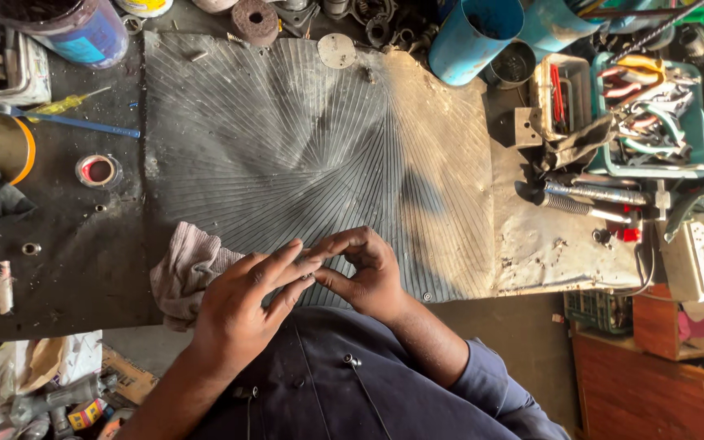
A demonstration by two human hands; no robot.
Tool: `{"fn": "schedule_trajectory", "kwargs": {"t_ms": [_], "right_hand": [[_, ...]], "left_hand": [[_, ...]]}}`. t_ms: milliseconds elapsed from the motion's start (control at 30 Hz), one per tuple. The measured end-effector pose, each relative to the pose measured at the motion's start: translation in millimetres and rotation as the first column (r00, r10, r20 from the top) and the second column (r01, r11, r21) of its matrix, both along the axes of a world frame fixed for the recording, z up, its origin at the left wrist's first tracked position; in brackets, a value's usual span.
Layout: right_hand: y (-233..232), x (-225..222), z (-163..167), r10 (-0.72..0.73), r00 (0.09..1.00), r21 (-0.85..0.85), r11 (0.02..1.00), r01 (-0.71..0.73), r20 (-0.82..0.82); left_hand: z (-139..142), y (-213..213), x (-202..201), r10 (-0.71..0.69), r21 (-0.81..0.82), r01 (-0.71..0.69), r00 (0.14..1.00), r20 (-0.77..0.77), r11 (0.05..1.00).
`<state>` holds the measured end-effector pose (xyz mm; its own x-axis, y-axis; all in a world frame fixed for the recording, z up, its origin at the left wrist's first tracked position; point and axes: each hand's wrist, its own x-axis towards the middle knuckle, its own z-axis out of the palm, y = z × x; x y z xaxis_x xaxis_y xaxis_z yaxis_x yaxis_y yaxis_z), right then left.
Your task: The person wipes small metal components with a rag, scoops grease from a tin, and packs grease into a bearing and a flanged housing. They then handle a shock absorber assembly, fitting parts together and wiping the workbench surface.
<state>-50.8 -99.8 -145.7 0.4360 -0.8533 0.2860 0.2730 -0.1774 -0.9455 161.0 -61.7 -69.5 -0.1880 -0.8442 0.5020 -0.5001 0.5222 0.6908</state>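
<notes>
My left hand (242,314) and my right hand (364,273) meet fingertip to fingertip at the near edge of a ribbed grey rubber mat (303,155). Between the fingertips sits something very small; I cannot make out what it is. My left fingers lie fairly straight, my right fingers curl into a pinch. A crumpled pinkish rag (185,273) lies just left of my left hand, partly under it. My dark blue work shirt (344,391) fills the bottom of the view.
A blue can (83,33) and yellow-handled screwdriver (63,104) lie far left, with a tape roll (97,171). Blue cups (474,37) stand at the back. A teal tray of pliers (653,118) and a chrome tool (592,195) sit on the right.
</notes>
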Motion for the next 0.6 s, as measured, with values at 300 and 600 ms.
{"fn": "schedule_trajectory", "kwargs": {"t_ms": [300, 600], "right_hand": [[-26.8, -6.1, -6.1, -0.013, 0.983, -0.013, 1.0, 0.01, -0.181], [-75.6, 5.7, -5.5, 0.105, 0.981, 0.2, 0.977, -0.072, -0.164]], "left_hand": [[-15.1, -18.8, -15.1, 0.119, 0.054, -0.112, 0.981, -0.155, 0.992], [-41.0, -43.4, -15.9, 0.215, 0.229, -0.133, 0.898, -0.385, 0.964]]}}
